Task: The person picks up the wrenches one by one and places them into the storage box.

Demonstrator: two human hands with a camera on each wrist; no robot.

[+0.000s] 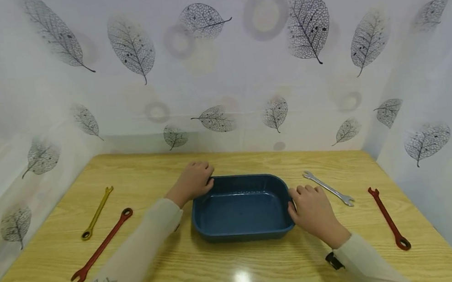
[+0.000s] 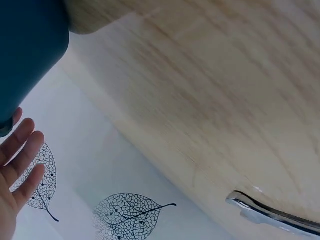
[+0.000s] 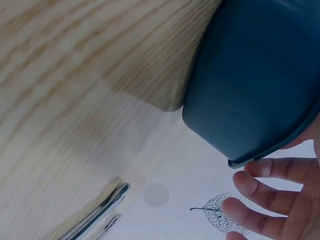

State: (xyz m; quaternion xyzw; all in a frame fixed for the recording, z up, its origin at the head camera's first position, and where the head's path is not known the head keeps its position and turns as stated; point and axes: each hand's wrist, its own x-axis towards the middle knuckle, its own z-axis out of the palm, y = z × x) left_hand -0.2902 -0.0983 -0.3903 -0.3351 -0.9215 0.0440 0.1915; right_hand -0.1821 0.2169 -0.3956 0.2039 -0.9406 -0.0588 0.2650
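Note:
A deep blue rectangular basin [image 1: 239,211] with rounded corners sits on the wooden table between the hands, its inside bare. My left hand [image 1: 194,180] holds the rim at the back left corner. In the left wrist view, several fingers of that hand [image 2: 20,165] are spread beside the rim. The right hand [image 1: 312,207] grips the right end, thumb towards the near side. The right wrist view shows the basin's outer wall [image 3: 250,75], with fingertips of the right hand [image 3: 280,195] right at the rim.
Left of the basin lie a yellow wrench [image 1: 98,213] and a longer red wrench [image 1: 103,245]. To the right are a silver wrench [image 1: 329,188] and another red wrench [image 1: 389,219]. Behind the wooden table [image 1: 264,270] hangs a white leaf-print sheet [image 1: 220,82].

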